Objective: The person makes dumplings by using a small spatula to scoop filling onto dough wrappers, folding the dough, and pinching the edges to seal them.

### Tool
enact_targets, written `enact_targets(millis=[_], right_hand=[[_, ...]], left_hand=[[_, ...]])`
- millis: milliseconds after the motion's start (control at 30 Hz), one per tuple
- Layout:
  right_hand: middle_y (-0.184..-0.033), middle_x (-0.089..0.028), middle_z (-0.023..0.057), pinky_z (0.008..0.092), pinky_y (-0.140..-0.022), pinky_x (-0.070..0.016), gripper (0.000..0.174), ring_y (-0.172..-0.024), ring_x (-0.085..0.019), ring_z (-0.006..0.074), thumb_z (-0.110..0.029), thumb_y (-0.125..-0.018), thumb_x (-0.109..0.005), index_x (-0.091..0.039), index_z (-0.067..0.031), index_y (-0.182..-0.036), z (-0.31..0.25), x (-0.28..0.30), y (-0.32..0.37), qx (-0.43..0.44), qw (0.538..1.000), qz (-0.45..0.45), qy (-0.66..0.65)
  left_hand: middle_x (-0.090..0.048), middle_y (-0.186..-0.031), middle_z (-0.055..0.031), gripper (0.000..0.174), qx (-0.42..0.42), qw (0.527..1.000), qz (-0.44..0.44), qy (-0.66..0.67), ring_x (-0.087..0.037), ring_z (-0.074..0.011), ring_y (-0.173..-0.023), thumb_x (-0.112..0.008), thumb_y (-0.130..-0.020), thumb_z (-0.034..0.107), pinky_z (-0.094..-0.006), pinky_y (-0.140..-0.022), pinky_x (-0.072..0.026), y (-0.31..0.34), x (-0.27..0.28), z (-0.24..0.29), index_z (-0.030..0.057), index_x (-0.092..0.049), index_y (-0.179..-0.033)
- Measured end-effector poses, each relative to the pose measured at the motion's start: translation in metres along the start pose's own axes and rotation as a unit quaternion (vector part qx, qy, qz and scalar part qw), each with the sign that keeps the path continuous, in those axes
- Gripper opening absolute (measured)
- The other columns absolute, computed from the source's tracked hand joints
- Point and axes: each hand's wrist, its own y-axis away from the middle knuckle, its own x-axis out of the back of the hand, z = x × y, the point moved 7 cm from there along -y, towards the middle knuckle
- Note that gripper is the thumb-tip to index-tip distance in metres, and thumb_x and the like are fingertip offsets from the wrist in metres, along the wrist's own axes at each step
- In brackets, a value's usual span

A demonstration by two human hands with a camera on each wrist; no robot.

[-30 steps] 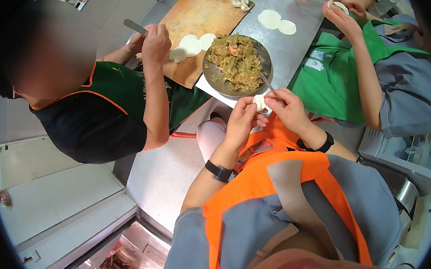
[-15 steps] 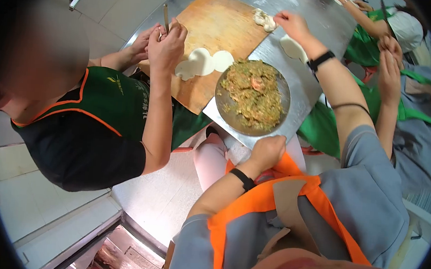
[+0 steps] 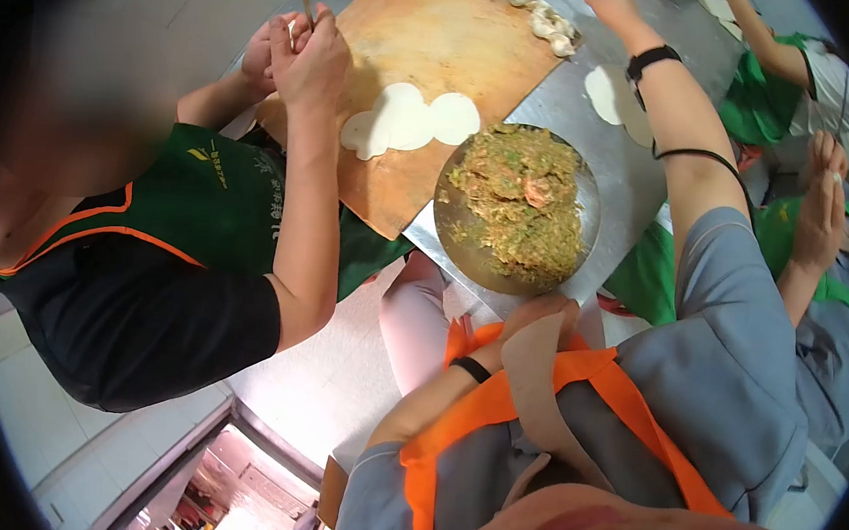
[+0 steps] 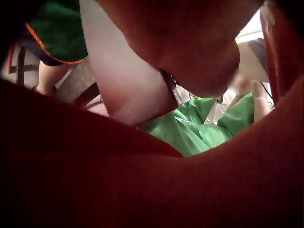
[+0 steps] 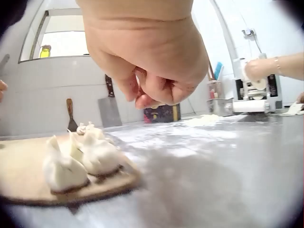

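My right hand (image 3: 610, 2) reaches far over the steel table, at the upper right in the head view. In the right wrist view its fingers are curled in above the table, with no object showing between them. Several pleated white dumplings (image 5: 64, 166) stand on the corner of the wooden board (image 5: 19, 161), left of that hand. My left hand (image 3: 544, 313) lies by the near edge of a round metal bowl (image 3: 451, 237) of greenish chopped filling (image 3: 523, 198). An apron strap partly covers it, and I cannot tell whether it holds anything.
Flat round dough wrappers (image 3: 405, 121) overlap on the board; more wrappers (image 3: 604, 92) lie on the steel table (image 3: 647, 182). At left, a person in a dark green apron (image 3: 213, 186) holds a flat stick. A rolling machine (image 5: 251, 90) and scattered flour (image 5: 206, 119) are farther back.
Both hands held a dumpling in front of the body, the right with a thin stick. They parted; the right went out past the dumplings, the left stayed by the bowl. The view shifted.
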Motion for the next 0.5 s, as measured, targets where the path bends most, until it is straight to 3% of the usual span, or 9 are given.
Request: enact_targets(millis=[67,133,167,267,367,400,500], right_hand=[[-0.084,-0.07,0.0178,0.0396,-0.072,-0.0505,0.038,-0.078,-0.067,0.0293,-0.036,-0.082,-0.069,-0.07,-0.0004,-0.093,0.049,0.009,0.031,-0.026,0.992,-0.078,0.098],[-0.088,-0.069,0.0215,0.0408,-0.073,-0.0503,0.041,-0.082,-0.067,0.032,-0.036,-0.081,-0.071,-0.068,0.002,-0.096,0.068,0.0,0.075,-0.001,0.997,-0.072,0.039],[-0.09,-0.068,0.0233,0.0415,-0.074,-0.0502,0.043,-0.083,-0.067,0.0334,-0.036,-0.08,-0.072,-0.067,0.0032,-0.097,0.067,0.001,0.098,0.013,0.998,-0.069,0.006],[-0.108,-0.065,0.028,0.0441,-0.08,-0.0503,0.057,-0.095,-0.065,0.0379,-0.036,-0.075,-0.075,-0.062,0.0094,-0.107,0.026,0.01,0.158,-0.072,0.994,-0.082,-0.021],[-0.088,-0.07,0.0181,0.0383,-0.072,-0.0514,0.043,-0.08,-0.068,0.0274,-0.03,-0.075,-0.076,-0.066,0.0062,-0.096,0.025,0.0,0.191,-0.157,0.966,-0.129,-0.159],[-0.085,-0.069,0.0166,0.0375,-0.071,-0.0513,0.041,-0.077,-0.067,0.0257,-0.03,-0.076,-0.075,-0.067,0.0053,-0.095,0.018,0.009,0.201,-0.143,0.97,-0.109,-0.162],[-0.081,-0.069,0.0131,0.0358,-0.068,-0.0509,0.035,-0.073,-0.067,0.0222,-0.027,-0.077,-0.075,-0.068,0.0027,-0.093,0.01,0.036,0.245,-0.117,0.975,-0.052,-0.184]], left_hand=[[-0.056,-0.072,-0.012,0.009,-0.033,0.998,0.046,0.001,-0.06,-0.0309,-0.07,-0.057,-0.08,0.012,-0.042,-0.06,-0.0492,0.003,-0.015,-0.002,0.0062,-0.051,-0.077],[-0.055,-0.071,-0.0114,0.01,-0.016,0.999,0.009,-0.037,-0.06,-0.0311,-0.069,-0.058,-0.08,0.012,-0.0422,-0.061,-0.0491,-0.001,-0.015,0.002,0.0065,-0.05,-0.076],[-0.055,-0.07,-0.0111,0.011,-0.004,0.998,-0.008,-0.058,-0.06,-0.0311,-0.068,-0.058,-0.08,0.013,-0.0423,-0.062,-0.0491,-0.001,-0.015,0.003,0.0067,-0.05,-0.076],[-0.059,-0.071,-0.0136,0.007,-0.011,0.997,0.041,-0.066,-0.061,-0.0332,-0.068,-0.057,-0.078,0.014,-0.047,-0.059,-0.0474,0.001,-0.017,0.001,0.0074,-0.058,-0.075],[-0.06,-0.071,-0.0137,0.006,-0.047,0.992,0.099,-0.061,-0.06,-0.0337,-0.067,-0.058,-0.076,0.013,-0.0465,-0.058,-0.0469,0.003,-0.001,0.01,0.0074,-0.058,-0.076],[-0.06,-0.07,-0.0133,0.005,-0.055,0.988,0.136,-0.057,-0.061,-0.0284,-0.06,-0.057,-0.08,0.009,-0.0432,-0.055,-0.0475,0.005,0.008,0.015,0.0062,-0.058,-0.076],[-0.064,-0.074,-0.0144,0.005,0.18,0.963,0.149,0.136,-0.061,-0.0264,-0.059,-0.054,-0.086,0.005,-0.0375,-0.055,-0.0488,0.035,0.012,-0.012,0.0022,-0.054,-0.083]])
